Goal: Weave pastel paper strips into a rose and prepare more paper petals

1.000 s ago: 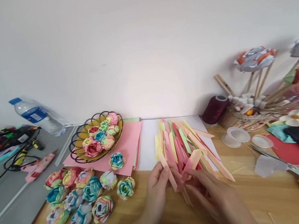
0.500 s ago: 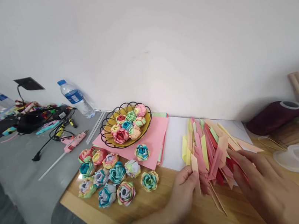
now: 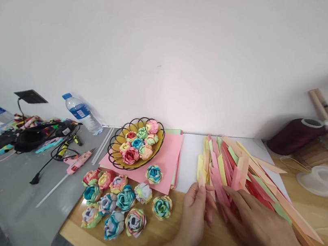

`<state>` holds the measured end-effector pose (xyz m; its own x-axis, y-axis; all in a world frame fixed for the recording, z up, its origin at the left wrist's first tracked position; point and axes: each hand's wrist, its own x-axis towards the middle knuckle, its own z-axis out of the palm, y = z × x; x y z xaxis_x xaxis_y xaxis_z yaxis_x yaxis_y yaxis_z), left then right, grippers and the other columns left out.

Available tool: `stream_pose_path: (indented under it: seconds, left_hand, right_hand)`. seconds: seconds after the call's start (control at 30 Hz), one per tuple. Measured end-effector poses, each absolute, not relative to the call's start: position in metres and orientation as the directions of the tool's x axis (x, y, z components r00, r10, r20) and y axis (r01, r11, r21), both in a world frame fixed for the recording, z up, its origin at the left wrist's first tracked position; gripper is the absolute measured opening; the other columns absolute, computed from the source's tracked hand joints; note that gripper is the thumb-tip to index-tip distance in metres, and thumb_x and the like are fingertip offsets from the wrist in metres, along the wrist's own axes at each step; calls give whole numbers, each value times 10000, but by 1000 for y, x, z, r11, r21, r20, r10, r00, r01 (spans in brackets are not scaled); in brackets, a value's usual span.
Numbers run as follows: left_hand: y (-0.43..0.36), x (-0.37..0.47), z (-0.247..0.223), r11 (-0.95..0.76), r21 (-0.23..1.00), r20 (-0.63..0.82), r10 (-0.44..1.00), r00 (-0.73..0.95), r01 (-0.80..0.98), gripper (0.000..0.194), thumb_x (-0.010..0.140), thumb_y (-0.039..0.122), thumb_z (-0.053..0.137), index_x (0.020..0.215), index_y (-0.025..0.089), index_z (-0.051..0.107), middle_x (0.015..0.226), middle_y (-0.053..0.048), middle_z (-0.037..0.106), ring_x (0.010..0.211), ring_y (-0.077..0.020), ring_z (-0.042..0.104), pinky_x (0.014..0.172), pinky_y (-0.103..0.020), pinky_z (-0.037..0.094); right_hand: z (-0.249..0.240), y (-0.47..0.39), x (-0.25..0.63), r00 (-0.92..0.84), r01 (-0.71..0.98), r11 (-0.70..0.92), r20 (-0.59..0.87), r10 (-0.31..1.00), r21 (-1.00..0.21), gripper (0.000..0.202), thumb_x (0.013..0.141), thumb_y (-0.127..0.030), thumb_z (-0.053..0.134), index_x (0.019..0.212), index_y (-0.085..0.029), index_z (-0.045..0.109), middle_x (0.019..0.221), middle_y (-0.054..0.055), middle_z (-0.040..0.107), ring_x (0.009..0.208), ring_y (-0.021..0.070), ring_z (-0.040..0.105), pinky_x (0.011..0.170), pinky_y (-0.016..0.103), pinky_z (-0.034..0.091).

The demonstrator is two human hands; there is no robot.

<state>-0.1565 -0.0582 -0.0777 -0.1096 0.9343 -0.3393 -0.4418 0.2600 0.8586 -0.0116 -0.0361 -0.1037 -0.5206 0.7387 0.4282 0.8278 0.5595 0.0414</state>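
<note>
A fanned heap of folded paper strips (image 3: 240, 161) in pink, red, yellow, green and peach spreads over white paper (image 3: 186, 160). My left hand (image 3: 194, 213) is closed at its left edge, with a pale strip pinched between thumb and fingers and pink paper under the fingers. Opposite it, my right hand (image 3: 255, 218) bends over the near ends of the pink strips, its fingertips closed on them. Its palm and thumb are partly hidden and slightly blurred. Left of my hands, several folded paper flowers (image 3: 126, 197) lie on the wooden table (image 3: 180, 211).
A black-rimmed yellow basket (image 3: 116, 157) of paper flowers rests on pink sheets (image 3: 174, 150). On the grey surface (image 3: 16, 206) are a glue gun (image 3: 79, 162), cables and a water bottle (image 3: 82, 112). A dark thread cone (image 3: 295, 136) and translucent dishes (image 3: 323, 181) stand right.
My right hand has moved left and closed on the pink strips. Long strips on the right now show, fanned toward me. My left hand has shifted slightly left. The view has shifted a little.
</note>
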Motion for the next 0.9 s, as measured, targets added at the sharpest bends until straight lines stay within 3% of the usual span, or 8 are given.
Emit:
stream_pose_path:
  seconds: [0.17,0.27,0.37,0.47,0.7,0.8,0.9]
  left_hand:
    - [-57,-163,-72,195,886,-314,920,-235,-421,424,782,562,461,852,153,549,533,60,415,401,-50,266,403,-216,159]
    - [-57,-166,-67,211,860,-351,905,-240,-464,396,746,557,522,780,163,507,522,72,391,396,-41,242,403,-213,141]
    - [-56,-168,-63,230,832,-389,891,-235,-505,385,708,531,585,751,164,478,544,73,413,391,-26,239,412,-208,141]
    - [-54,-171,-60,201,814,-395,880,-265,-545,409,720,516,578,900,155,507,562,72,433,391,-26,260,421,-204,164]
    - [-55,-171,-57,166,795,-394,873,-288,-583,401,718,502,590,895,145,543,606,48,502,385,-20,290,428,-203,217]
    - [-56,-170,-58,182,774,-433,851,-298,-606,396,684,495,630,872,150,573,649,27,533,443,-42,387,453,-200,292]
    - [-55,-170,-63,179,741,-487,806,-335,-647,392,627,480,685,838,163,595,808,-29,600,711,-122,560,607,-226,421]
  right_hand:
    - [-98,-29,1,-526,828,558,405,747,46,289,895,-242,312,878,-185,595,792,81,634,748,196,604,564,273,438]
    - [-91,-27,4,-467,867,498,396,791,28,278,878,-203,334,788,-201,597,793,88,625,801,217,586,603,299,447]
    - [-85,-31,-4,-467,845,534,462,754,-19,253,895,-242,347,916,-190,594,826,87,619,790,201,586,609,286,452]
    - [-86,-37,-18,-561,772,636,458,689,-11,274,912,-268,338,1061,-176,548,796,66,601,714,174,583,581,268,450]
    - [-85,-27,-24,-614,774,630,309,726,58,288,911,-234,311,1023,-177,570,807,77,579,732,207,561,599,322,456]
    - [-81,-21,-13,-597,794,600,309,740,96,269,896,-211,343,1029,-176,573,826,89,589,772,219,549,659,341,458]
    - [-80,-17,-8,-558,826,551,318,767,120,272,865,-173,382,1074,-162,555,853,88,587,782,225,538,638,328,449]
